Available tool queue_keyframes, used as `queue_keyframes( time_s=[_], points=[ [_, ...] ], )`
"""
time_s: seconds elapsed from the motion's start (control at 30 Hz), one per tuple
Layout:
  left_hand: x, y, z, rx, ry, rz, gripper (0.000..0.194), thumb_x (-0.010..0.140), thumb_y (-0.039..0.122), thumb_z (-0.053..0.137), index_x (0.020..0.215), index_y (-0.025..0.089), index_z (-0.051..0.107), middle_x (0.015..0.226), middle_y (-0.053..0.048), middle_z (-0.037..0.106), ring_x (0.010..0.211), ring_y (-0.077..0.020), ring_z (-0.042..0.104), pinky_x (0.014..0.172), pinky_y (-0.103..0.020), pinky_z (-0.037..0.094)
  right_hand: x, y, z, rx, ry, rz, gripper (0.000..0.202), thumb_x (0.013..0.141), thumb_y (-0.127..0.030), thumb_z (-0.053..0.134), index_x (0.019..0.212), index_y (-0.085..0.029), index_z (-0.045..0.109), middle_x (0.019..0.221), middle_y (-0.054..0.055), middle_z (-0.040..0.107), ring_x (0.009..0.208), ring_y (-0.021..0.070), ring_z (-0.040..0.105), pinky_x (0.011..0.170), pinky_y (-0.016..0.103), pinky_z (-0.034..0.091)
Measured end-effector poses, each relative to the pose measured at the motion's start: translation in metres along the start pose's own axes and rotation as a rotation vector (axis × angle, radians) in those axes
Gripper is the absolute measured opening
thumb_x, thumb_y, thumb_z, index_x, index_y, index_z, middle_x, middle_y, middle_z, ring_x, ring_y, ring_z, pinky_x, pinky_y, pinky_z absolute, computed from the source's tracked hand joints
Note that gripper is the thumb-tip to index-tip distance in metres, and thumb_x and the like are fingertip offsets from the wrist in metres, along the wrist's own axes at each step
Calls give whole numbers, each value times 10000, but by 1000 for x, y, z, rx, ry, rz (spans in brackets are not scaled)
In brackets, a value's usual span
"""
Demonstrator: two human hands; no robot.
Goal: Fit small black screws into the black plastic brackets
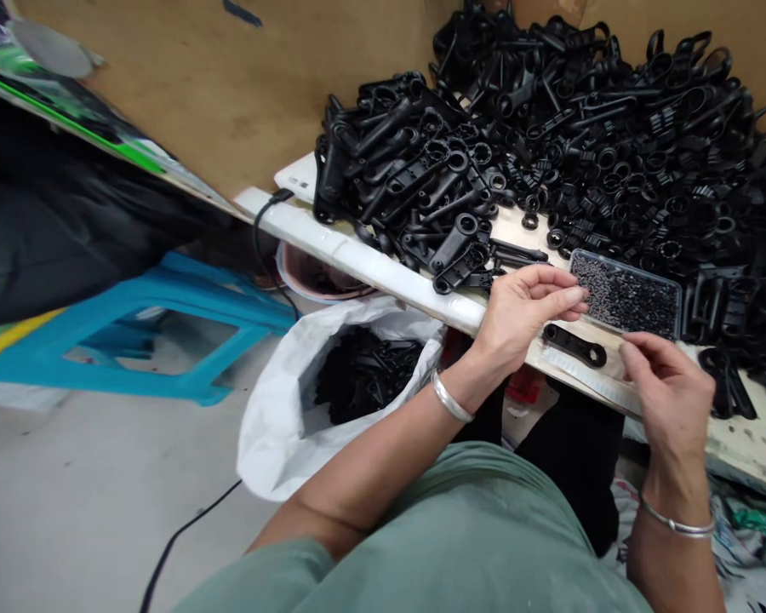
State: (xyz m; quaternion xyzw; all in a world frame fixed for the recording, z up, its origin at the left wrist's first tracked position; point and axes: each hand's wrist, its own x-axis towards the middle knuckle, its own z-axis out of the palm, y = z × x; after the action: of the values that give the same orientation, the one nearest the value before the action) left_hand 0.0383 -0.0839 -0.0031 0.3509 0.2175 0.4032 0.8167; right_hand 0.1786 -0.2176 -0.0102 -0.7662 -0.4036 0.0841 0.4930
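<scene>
The black bar [573, 344] is lying just on the near side of the box [679, 308], seemingly for easy reach. The left hand [523, 306] is hovering, thumb near fingers, by the box's left end, the right hand [673, 387] by its near side; whether either is grasping anything, I cannot tell.

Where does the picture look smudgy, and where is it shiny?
In the head view, the green strip at upper left looks blurry; the left hand and right hand look clearer; also in the head view, the white table edge and the left wrist's silver bracelet shine.
</scene>
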Motion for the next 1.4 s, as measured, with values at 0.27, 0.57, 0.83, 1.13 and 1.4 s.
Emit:
queue_keyframes(
  time_s=[0.27, 0.57, 0.83, 1.13, 1.4],
  points=[
    [-4, -15, -5, 34, 21, -10, 401, 551, 339, 919, 769, 121, 662, 683, 2, 693, 592, -97, 664, 613, -218, 553, -1, -4, 12, -482, -293, -388, 190, 956, -301, 542, 963, -214, 711, 922, 68, 704, 876, 230, 640, 811, 380, 482],
    [-4, -21, -7, 36, 41, -58, 379, 544, 300, 916, 770, 115, 674, 663, 6, 682, 581, -86, 645, 604, -209, 541, 11, -25, 20, -940, -395, -459, 187, 944, -251, 520, 837, -206, 666, 837, 78, 667, 814, 234, 614, 594, 325, 349],
    [-6, -23, -10, 49, 28, -70, 369, 567, 309, 906, 782, 116, 676, 675, -6, 686, 604, -97, 648, 623, -220, 536, 17, -18, 6, -166, -382, -51, 177, 869, -370, 618, 800, -211, 658, 724, 14, 660, 610, 143, 563, 565, 270, 429],
    [-14, -17, 2, 53, -3, -70, 331, 583, 289, 896, 773, 117, 686, 684, -6, 686, 607, -100, 656, 605, -212, 545, 6, -8, 6, 741, -294, 414, 155, 692, -283, 813, 753, -221, 685, 709, 3, 677, 535, 80, 531, 434, 169, 434],
    [-19, -22, 5, 40, -49, -95, 275, 632, 252, 862, 783, 111, 680, 685, -5, 683, 598, -88, 645, 596, -196, 529, -1, -6, 8, 854, -268, 429, 200, 659, -273, 865, 825, -266, 754, 728, -8, 681, 562, 52, 549, 485, 127, 483]
  ],
)
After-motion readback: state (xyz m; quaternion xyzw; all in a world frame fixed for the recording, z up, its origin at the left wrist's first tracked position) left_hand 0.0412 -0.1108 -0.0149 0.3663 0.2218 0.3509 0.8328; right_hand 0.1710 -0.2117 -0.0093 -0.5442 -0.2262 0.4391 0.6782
